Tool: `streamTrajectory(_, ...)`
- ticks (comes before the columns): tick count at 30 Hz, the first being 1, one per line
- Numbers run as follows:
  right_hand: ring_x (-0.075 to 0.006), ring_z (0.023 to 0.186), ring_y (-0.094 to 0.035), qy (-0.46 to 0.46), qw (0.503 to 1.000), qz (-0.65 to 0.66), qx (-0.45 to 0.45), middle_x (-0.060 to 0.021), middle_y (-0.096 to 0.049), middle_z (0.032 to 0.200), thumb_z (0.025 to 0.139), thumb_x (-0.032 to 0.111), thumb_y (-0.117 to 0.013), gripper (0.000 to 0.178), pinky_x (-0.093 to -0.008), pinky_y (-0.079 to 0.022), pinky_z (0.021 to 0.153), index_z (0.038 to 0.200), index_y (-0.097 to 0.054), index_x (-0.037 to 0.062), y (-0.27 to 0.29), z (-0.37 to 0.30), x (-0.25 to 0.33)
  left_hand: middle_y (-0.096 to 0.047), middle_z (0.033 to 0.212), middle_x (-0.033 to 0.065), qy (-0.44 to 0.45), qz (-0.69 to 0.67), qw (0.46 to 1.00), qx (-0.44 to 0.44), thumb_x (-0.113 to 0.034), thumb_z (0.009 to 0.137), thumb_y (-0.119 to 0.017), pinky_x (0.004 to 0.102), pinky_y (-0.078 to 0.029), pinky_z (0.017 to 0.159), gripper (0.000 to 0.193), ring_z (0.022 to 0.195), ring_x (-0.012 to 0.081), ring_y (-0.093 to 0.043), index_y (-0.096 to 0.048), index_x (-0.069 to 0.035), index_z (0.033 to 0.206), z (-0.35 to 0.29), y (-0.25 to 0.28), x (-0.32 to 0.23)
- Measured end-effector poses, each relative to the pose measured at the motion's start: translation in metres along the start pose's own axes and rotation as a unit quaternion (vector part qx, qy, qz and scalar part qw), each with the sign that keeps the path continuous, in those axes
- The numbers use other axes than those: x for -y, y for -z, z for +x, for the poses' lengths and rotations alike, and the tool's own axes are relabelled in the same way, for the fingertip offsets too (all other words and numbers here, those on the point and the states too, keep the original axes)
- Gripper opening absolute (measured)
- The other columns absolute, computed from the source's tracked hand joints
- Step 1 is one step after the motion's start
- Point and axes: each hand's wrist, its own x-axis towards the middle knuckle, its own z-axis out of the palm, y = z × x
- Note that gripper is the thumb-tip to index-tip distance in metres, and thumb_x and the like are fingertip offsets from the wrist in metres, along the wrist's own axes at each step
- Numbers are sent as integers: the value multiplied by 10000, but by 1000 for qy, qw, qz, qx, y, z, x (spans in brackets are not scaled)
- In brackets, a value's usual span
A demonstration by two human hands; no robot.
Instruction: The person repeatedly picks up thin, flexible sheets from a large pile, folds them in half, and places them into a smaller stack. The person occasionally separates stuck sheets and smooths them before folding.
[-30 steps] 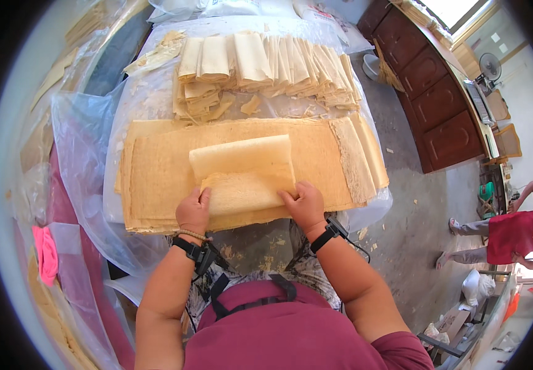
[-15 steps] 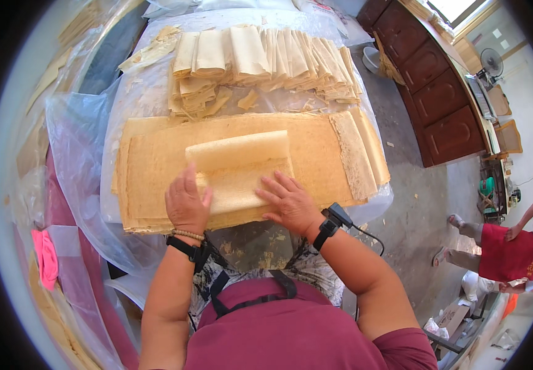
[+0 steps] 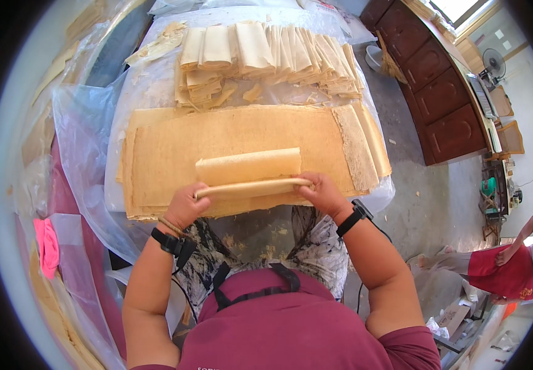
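A thin tan sheet, resembling dried tofu skin, is folded over on itself near the stack's front edge. My left hand pinches the left end of its near fold. At the opposite end, my right hand is closed on the same fold, which is raised between them. Just beyond it, the sheet's far part shows as a smooth folded flap. Under all this lies a stack of large flat tan sheets, rough along the edges. Some fingertips are hidden behind the fold.
Several folded sheets stand in a row across the table's far side, with broken scraps near them. Clear plastic drapes at left. Dark wooden cabinets stand right. A person in a red apron is at the right.
Both hands went from lying spread on the sheet to gripping its near fold at either end. The near fold is now lifted, and the far flap lies closer to me.
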Motion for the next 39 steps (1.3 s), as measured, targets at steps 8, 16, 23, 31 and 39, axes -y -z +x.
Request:
streamTrajectory(8,-360,891,-714,1,982,-89,-165,-170,-753,978,1015,329,-616,308,-422,-544,790,1149,-734,78,-16,33,22,-653,782,158,106,10,974,-199,-248,1003,-645,354,-494,653,281,723,209,-635,-661,24,1072,24,-32,29)
streamTrajectory(16,-368,1102,-647,-52,922,-293,-249,-141,-704,1170,981,406,-637,376,-473,-492,963,1232,-699,133,-23,48,68,-698,940,281,126,110,963,-212,-269,988,-589,520,-520,769,305,896,475,-663,-651,27,1033,36,-36,15)
streamTrajectory(23,-380,1531,-296,215,859,-461,-61,-85,-402,1632,923,585,-618,690,-628,-182,1225,1517,-516,247,-80,42,58,-699,907,269,149,162,954,-205,-289,985,-604,544,-527,762,303,875,477,-668,-657,0,1059,37,-39,12)
streamTrajectory(31,-383,1551,-260,186,861,-469,-62,-78,-359,1666,932,639,-573,738,-654,-133,1227,1558,-479,259,-83,51,41,-645,1259,93,-170,422,872,-183,-286,835,-774,467,-440,1018,514,1202,272,-584,-634,-127,1304,60,-31,-17)
streamTrajectory(39,-370,1499,-369,189,920,-326,-108,-148,-447,1590,939,368,-693,628,-557,-239,1231,1491,-524,121,-53,28,64,-698,906,51,50,294,948,115,-247,806,-838,371,-527,779,269,864,219,-670,-712,-94,987,109,5,-45)
